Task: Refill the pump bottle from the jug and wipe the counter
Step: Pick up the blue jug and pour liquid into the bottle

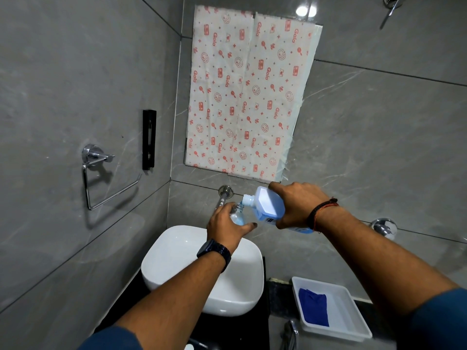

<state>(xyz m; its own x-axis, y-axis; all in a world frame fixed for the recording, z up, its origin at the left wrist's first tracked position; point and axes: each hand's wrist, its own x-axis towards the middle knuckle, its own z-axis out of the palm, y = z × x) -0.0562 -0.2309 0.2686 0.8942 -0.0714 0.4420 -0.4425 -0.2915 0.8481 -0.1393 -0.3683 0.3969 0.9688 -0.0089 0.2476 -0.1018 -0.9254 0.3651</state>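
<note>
My right hand (299, 204) grips the blue jug (267, 205) and holds it tipped to the left, its white spout right at the open neck of the clear pump bottle (237, 214). A blue stream runs from the spout into the neck. My left hand (226, 227) wraps around the bottle and holds it above the white basin (177, 251). Blue liquid shows inside the bottle; my fingers hide its lower part. The bottle has no pump on it. A folded blue cloth (313, 309) lies in a white tray (353, 317) at the lower right.
A chrome wall tap (223, 195) sticks out just behind the bottle. The dark counter (278, 286) runs under the basin and tray. A chrome towel ring (101, 178) hangs on the left wall. Patterned paper (247, 92) covers the mirror.
</note>
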